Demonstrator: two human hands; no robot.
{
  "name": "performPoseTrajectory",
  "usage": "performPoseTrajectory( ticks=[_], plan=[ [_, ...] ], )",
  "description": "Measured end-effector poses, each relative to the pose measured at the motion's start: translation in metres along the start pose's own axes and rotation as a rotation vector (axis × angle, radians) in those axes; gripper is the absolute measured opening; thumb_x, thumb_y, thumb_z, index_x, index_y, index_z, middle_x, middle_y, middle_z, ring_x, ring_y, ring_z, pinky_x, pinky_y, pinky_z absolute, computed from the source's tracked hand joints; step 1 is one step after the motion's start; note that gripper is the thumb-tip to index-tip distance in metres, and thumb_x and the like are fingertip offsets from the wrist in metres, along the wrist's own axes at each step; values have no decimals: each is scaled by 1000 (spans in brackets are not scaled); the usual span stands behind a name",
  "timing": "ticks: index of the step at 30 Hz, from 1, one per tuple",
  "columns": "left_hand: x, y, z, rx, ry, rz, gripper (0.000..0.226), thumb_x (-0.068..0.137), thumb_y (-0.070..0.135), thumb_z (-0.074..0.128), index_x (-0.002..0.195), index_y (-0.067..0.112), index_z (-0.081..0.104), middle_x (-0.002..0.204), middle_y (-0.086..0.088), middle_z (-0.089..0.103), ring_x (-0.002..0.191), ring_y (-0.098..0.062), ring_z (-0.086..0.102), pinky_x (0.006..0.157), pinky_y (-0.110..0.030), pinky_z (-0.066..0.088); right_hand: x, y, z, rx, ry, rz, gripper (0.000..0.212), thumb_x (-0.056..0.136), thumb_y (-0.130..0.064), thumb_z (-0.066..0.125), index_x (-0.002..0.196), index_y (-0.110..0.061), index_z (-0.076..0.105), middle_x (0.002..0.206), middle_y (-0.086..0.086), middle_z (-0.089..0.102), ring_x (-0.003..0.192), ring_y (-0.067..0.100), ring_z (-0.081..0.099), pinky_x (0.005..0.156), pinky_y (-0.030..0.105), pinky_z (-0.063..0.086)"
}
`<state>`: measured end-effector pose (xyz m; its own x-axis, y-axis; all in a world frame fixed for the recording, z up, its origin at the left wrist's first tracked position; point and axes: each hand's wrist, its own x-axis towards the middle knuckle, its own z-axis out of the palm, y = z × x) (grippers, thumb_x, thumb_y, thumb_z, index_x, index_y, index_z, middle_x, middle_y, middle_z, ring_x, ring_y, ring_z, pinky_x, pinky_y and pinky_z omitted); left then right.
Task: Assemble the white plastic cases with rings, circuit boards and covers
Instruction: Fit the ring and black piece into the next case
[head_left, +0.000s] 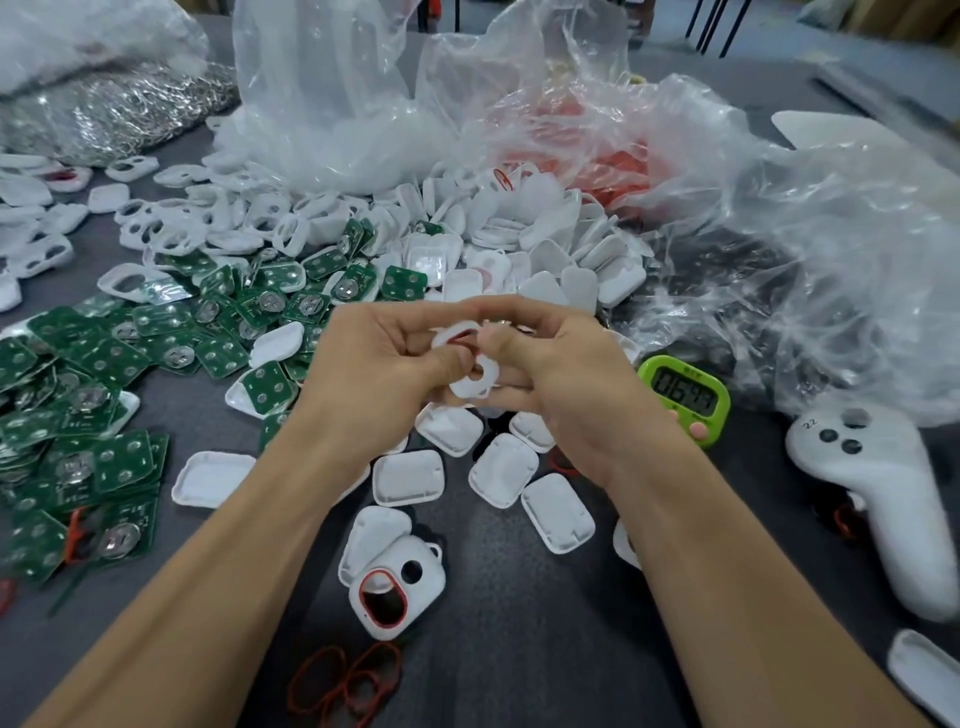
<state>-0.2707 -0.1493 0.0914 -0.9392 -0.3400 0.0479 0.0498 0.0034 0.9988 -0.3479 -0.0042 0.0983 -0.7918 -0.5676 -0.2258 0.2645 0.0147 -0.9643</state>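
- Circuit boards (104, 364) are lying heaped at my left.
- My left hand (379, 364) and right hand (561, 374) are both pinching a white case (470, 376), red ring (460, 338) in it, partly blocking covers (503, 470) beneath.
- A green timer (685, 395) is sitting beside them.

We pinch a white plastic case (474, 382) between our left hand (374, 369) and right hand (566, 379), a thin red rubber ring (460, 339) at its upper opening. Flat green circuit boards (104, 395) lie heaped to the left, shallow white plastic covers (408, 478) scattered beneath our hands.
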Motion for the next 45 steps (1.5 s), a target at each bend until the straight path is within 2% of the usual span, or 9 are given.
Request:
performPoseTrajectory(
  ticks=[7,12,16,19,22,27,33,40,45],
  plan=[
    [-3,-5,7,172,232,99,33,87,20,81,108,44,76,86,14,78,73,-2,71,68,-18,59,-3,2,0,-256,256,-254,12,85,-9,83,85,-19,77,71,2,77,64,19,76,62,27,61],
    [-3,-2,13,-40,135,-27,27,94,17,74,115,34,74,102,-19,74,95,-22,70,92,-58,58,-13,3,8,-535,168,-485,13,82,-16,85,94,-22,84,78,-10,79,76,6,76,73,26,61],
    [2,1,2,-247,115,-129,38,100,2,60,135,16,60,113,-11,76,98,-20,73,78,-28,61,-20,-17,-3,-819,172,-352,3,80,-26,84,80,-27,82,71,-14,75,68,0,71,66,22,59],
    [3,3,-4,-387,103,-196,27,101,0,55,126,11,57,111,-15,76,105,-29,74,80,-34,61,-25,-22,-6,-1322,151,-98,33,84,-51,74,72,-21,73,65,-2,67,63,14,64,55,28,48],
    [4,4,-5,-410,88,-201,16,101,1,55,113,10,61,112,-18,76,106,-33,73,80,-36,62,-29,-19,7,-1478,199,-56,29,86,-45,70,75,-20,59,77,2,55,78,25,57,65,31,40],
    [4,2,-8,-334,82,-183,15,101,3,57,111,12,63,112,-16,76,110,-36,72,95,-47,59,-34,-14,22,-1579,205,-76,39,85,-26,69,72,-24,32,68,-6,29,72,23,37,73,33,30],
    [5,1,-8,-287,81,-178,15,100,5,59,111,14,63,111,-13,77,108,-33,73,89,-39,61,-28,-13,19,-1482,210,-203,17,80,-21,74,96,-24,68,81,-3,60,82,24,57,72,30,35],
    [3,3,-9,-275,75,-172,15,100,5,60,111,15,64,110,-12,77,104,-30,75,82,-33,62,-24,-7,22,-1438,90,-276,13,89,-18,68,95,-24,78,92,0,70,90,24,63,90,36,49],
    [3,6,-12,-277,67,-183,15,100,6,60,114,11,63,111,-13,77,104,-31,75,77,-33,60,-14,-5,9,-1004,192,-232,19,90,-20,67,82,-28,80,69,-8,73,61,7,62,60,21,49]
  ],
)
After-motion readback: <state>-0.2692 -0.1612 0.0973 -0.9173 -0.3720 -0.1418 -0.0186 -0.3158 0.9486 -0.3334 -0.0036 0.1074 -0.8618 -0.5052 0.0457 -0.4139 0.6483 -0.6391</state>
